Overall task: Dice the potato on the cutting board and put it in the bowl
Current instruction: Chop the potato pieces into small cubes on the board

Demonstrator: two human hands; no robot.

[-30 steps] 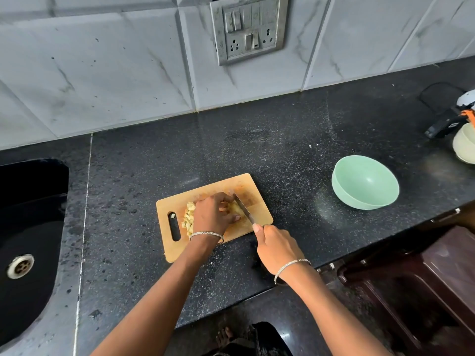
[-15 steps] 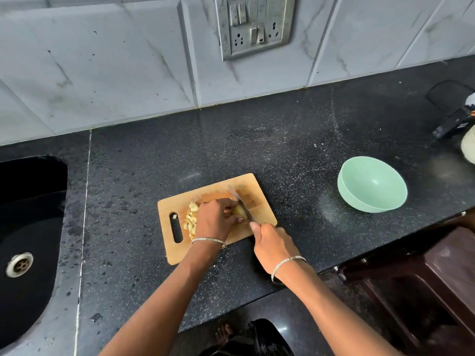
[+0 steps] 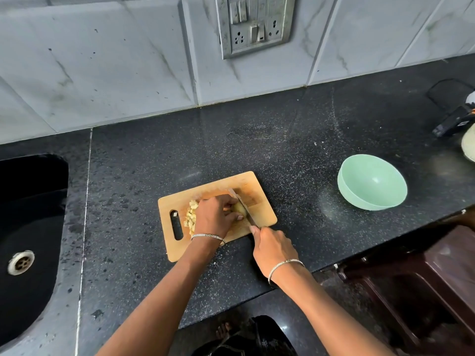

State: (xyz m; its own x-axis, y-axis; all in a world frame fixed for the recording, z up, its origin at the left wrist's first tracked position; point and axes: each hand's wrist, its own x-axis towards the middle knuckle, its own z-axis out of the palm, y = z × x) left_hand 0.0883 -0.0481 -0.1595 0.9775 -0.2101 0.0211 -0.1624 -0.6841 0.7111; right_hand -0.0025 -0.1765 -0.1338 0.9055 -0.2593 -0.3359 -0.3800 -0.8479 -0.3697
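Both grips are busy: left grip (image 3: 214, 218) is pinning the potato (image 3: 237, 207) on the board (image 3: 246, 183), right grip (image 3: 273, 249) is holding the knife (image 3: 232, 194) just right of it, blade pointing away from me.

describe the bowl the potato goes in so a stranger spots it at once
On the black speckled countertop, look right of the wooden cutting board. The bowl stands apart there, empty: the only mint-green thing in view.

The knife (image 3: 247, 214) is being pushed forward by the right hand (image 3: 272, 249), and its blade is being brought against the potato (image 3: 237, 208) held under the left hand (image 3: 213, 218).
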